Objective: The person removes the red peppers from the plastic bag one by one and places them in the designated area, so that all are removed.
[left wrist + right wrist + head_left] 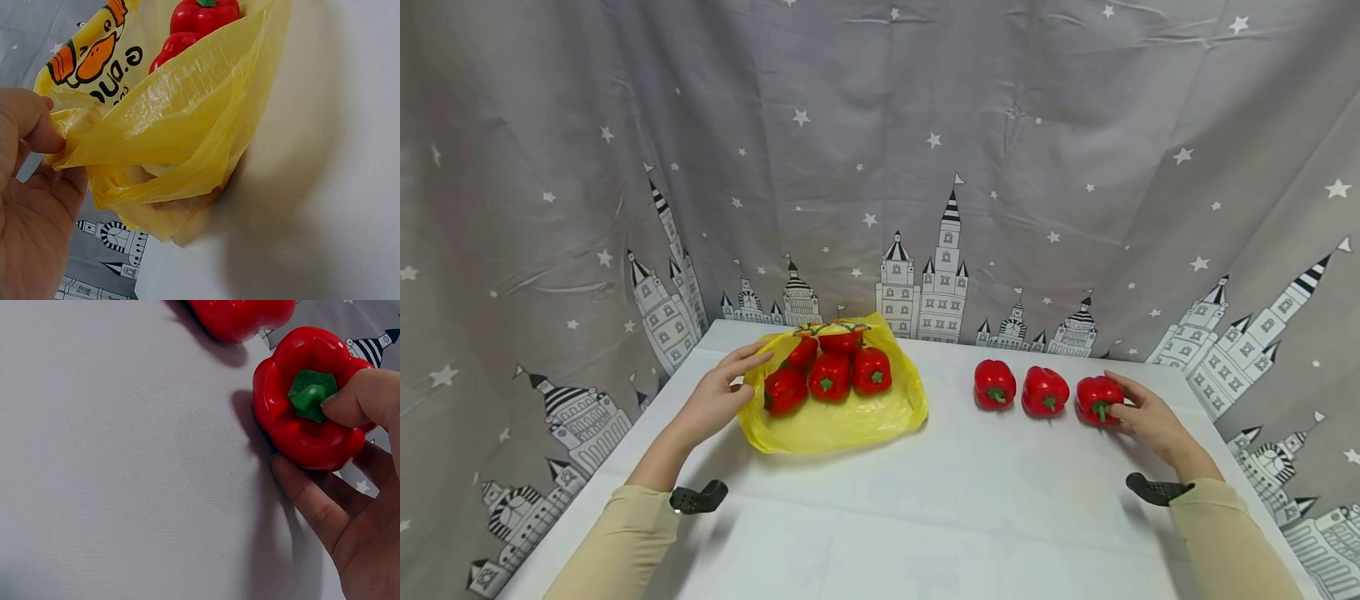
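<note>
My left hand (717,400) pinches the rim of a yellow plastic bag (842,431) between thumb and fingers. The bag lies with its mouth facing me and has a printed duck (97,56) on it. Several red bell peppers (830,377) sit inside, green stems showing on some. Over at the right, my right hand (1157,423) grips another red bell pepper (284,425). Its thumb lies against the green stem (305,387), while the fingers reach around the side and underneath.
Two more red bell peppers, a middle one (1045,392) and a left one (994,379), stand in a row beside the gripped one. White cloth covers the table (880,517). Behind it hangs a grey curtain (1000,208) with castles and stars.
</note>
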`<state>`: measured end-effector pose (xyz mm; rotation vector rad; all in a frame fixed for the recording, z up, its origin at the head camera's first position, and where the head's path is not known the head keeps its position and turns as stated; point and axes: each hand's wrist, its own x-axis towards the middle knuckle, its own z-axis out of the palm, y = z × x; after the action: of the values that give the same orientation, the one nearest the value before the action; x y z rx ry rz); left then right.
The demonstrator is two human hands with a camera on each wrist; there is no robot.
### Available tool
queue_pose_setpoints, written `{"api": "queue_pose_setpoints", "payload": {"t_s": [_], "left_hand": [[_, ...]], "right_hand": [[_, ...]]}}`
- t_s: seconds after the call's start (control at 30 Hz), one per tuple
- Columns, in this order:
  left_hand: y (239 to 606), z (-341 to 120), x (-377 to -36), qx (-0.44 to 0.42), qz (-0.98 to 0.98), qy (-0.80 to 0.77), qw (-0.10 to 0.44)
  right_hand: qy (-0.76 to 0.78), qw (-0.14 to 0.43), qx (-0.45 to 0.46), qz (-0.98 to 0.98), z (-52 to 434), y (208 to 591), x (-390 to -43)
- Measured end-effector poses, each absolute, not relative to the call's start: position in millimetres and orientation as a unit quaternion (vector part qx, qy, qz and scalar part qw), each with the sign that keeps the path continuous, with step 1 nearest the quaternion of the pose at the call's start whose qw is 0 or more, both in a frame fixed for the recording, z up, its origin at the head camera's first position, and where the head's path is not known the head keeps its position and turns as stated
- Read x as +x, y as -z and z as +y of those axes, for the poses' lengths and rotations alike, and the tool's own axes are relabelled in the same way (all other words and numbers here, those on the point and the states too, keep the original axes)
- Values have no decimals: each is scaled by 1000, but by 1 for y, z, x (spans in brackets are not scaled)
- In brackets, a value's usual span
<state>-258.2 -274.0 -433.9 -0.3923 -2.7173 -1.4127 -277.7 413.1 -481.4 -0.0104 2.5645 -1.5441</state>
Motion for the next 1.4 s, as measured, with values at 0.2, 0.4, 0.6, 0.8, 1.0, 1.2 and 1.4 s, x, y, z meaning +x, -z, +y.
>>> {"api": "queue_pose_setpoints", "payload": {"t_s": [0.2, 0.4, 0.6, 0.8, 1.0, 1.2, 1.4], "left_hand": [[434, -274, -259, -129, -880, 457, 30], [433, -274, -258, -125, -880, 458, 28], [433, -274, -258, -124, -879, 459, 27], [432, -273, -258, -127, -880, 457, 28], [430, -273, -257, -128, -877, 462, 27], [430, -273, -257, -127, -877, 463, 27], [431, -272, -257, -125, -879, 460, 28]], "right_hand": [[511, 73, -6, 856, 413, 481, -279], [485, 67, -4, 872, 414, 479, -280], [472, 72, 20, 878, 411, 479, -278], [468, 71, 14, 881, 411, 479, -277], [470, 67, 5, 880, 411, 474, -273], [463, 49, -18, 885, 416, 467, -264], [461, 5, -30, 887, 426, 464, -258]]}}
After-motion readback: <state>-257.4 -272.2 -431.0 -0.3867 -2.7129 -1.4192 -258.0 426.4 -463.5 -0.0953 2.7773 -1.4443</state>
